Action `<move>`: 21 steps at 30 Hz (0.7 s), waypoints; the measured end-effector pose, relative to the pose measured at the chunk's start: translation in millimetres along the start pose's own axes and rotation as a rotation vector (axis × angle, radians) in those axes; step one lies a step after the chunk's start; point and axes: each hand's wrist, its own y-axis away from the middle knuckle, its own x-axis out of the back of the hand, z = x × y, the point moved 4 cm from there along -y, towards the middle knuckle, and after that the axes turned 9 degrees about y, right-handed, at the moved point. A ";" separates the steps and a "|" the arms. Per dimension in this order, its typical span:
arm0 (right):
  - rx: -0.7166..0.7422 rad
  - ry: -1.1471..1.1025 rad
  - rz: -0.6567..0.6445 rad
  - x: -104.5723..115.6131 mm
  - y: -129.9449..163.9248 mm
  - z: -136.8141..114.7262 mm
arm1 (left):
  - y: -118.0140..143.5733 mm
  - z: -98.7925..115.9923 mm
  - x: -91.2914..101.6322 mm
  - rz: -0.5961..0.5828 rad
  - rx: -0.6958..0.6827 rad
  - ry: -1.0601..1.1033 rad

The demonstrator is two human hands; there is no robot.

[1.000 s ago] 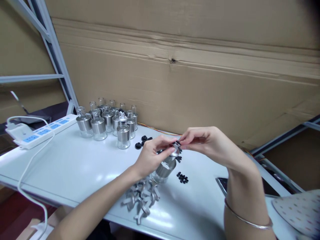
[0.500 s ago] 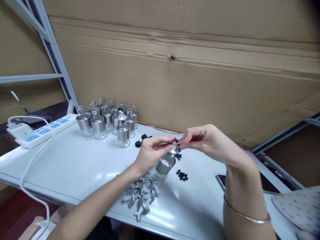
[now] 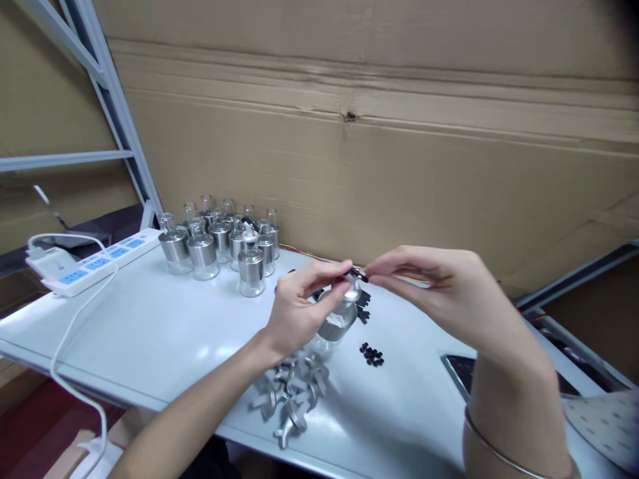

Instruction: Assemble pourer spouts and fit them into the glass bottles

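Observation:
A glass bottle with a steel band (image 3: 335,324) stands on the table, with a silver pour spout (image 3: 353,291) at its top. My left hand (image 3: 302,309) pinches the spout from the left between thumb and fingers. From the right, the fingertips of my right hand (image 3: 439,286) close on a small black flap (image 3: 359,275) at the spout's upper end. Exactly how the flap sits on the spout is hidden by my fingers. Just behind the bottle lie more black flaps (image 3: 364,306). Small black rings (image 3: 371,354) form a cluster to its right.
Loose silver spouts (image 3: 292,392) are heaped near the front edge. Several banded bottles (image 3: 202,253) stand at the back left, and one bottle (image 3: 251,266) there carries a spout. A white power strip (image 3: 107,261) lies far left; a dark-screened device (image 3: 459,372) lies right.
My right hand has turned flatter, its wrist further right, and the black flap now shows more between the fingertips. My left hand keeps its pinch. The whole view has shifted slightly.

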 end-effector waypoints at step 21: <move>0.075 0.245 0.327 23.8 19.3 -24.6 | -62.2 53.7 151.7 0.320 -0.073 -0.866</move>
